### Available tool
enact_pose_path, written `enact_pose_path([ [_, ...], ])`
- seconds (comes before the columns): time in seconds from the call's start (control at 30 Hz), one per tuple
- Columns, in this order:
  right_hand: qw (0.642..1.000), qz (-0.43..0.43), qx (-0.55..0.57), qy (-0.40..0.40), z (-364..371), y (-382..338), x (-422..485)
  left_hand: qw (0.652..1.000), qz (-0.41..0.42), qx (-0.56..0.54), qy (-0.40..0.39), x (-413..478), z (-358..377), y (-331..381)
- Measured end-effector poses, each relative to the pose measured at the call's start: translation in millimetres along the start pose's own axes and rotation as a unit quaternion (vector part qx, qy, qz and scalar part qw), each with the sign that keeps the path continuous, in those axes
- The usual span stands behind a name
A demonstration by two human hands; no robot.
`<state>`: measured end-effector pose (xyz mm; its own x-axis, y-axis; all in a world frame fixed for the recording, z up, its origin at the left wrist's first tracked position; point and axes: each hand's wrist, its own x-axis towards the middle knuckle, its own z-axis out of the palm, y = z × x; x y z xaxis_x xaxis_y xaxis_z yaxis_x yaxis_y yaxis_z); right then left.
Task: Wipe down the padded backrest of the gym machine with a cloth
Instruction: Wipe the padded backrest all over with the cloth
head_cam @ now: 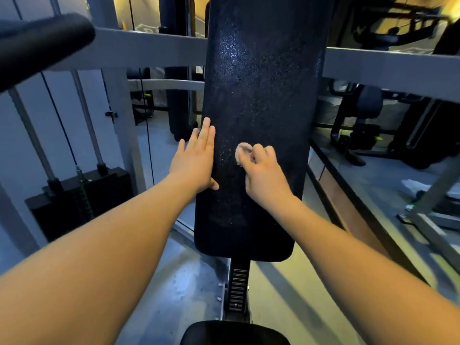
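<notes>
A tall black padded backrest [261,83] stands upright in the middle of the view, its surface speckled and shiny. My right hand [265,174] is closed on a small bunched pale cloth [242,151] and presses it against the pad's lower middle. My left hand [196,159] lies flat with fingers straight along the pad's left edge, thumb on the front face. Below the pad a black seat [234,333] shows at the bottom edge.
Grey frame bars [388,70] cross behind the pad. A black padded roller [42,43] juts in at upper left. A weight stack [79,200] with cable stands at left. Other machines [368,120] and a floor ledge lie to the right.
</notes>
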<state>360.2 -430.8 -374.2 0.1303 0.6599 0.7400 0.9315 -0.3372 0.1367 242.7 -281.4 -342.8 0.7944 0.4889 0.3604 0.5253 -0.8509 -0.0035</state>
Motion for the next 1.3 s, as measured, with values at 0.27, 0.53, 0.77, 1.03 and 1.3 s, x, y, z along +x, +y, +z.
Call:
enact_pose_path([
  [0.27,0.983,0.152,-0.002,0.102,-7.7,26.7,46.8,1.0,-0.008,-0.023,0.008,-1.7,3.9,-0.1],
  [0.53,0.993,0.084,-0.053,0.064,-19.3,44.5,51.9,0.999,-0.022,-0.024,0.011,-5.2,0.1,0.2],
  [0.77,0.998,-0.033,-0.028,0.047,15.5,2.0,22.2,0.999,-0.033,-0.018,0.02,-8.8,-0.9,1.4],
  [1.03,0.992,0.068,-0.026,0.104,-17.1,45.3,77.0,0.998,-0.049,-0.015,0.023,-9.0,-0.6,4.0],
  [1.3,0.976,-0.208,-0.059,-0.036,-1.9,26.1,43.9,0.998,-0.056,-0.032,0.028,-9.6,3.5,1.4],
])
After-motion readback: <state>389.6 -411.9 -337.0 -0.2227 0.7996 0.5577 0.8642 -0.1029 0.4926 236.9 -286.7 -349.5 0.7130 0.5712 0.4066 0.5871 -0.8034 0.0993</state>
